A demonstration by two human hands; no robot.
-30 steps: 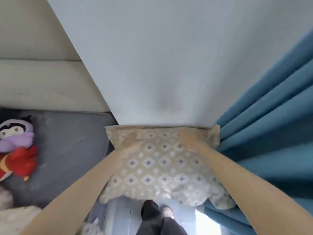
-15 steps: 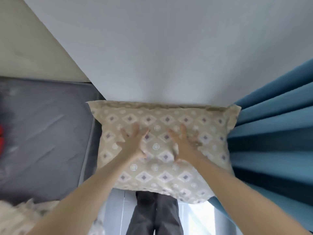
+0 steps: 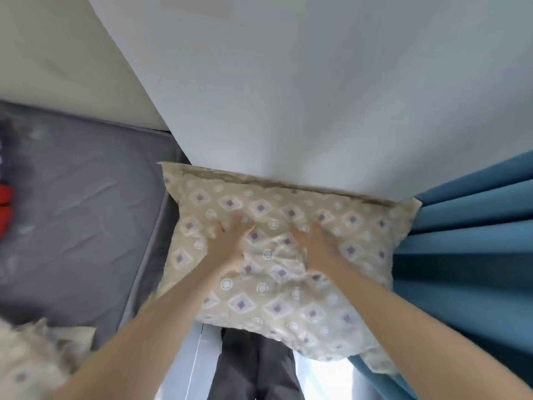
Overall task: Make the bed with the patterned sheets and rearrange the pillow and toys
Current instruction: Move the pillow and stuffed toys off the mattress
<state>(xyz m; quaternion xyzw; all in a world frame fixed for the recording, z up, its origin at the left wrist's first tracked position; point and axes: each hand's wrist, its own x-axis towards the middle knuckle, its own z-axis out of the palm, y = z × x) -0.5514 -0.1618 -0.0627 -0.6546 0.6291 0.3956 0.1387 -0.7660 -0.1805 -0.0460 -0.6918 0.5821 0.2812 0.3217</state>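
Change: pillow [image 3: 288, 298] is creasing deeper between the palms.
Left hand [image 3: 229, 242]: spread, pressing pillow.
Right hand [image 3: 318, 245]: spread, pressing pillow.
Pillow: touching wall [image 3: 288, 96], curtain [image 3: 461, 241].

Looks like a bedroom in a home. Shown by a bare grey mattress with a piped edge [image 3: 80, 226] left of the left hand [image 3: 227, 243], backed by a cream padded headboard [image 3: 57, 67]. Under that hand and the right hand [image 3: 320, 246], set against a plain white wall [image 3: 288, 82], a beige pillow printed with purple diamonds and circles [image 3: 277, 298]. Right of the right hand, pleated blue fabric curtains [image 3: 467, 255]. Below and left of the left hand, crumpled bedding in the same beige print [image 3: 28, 365].
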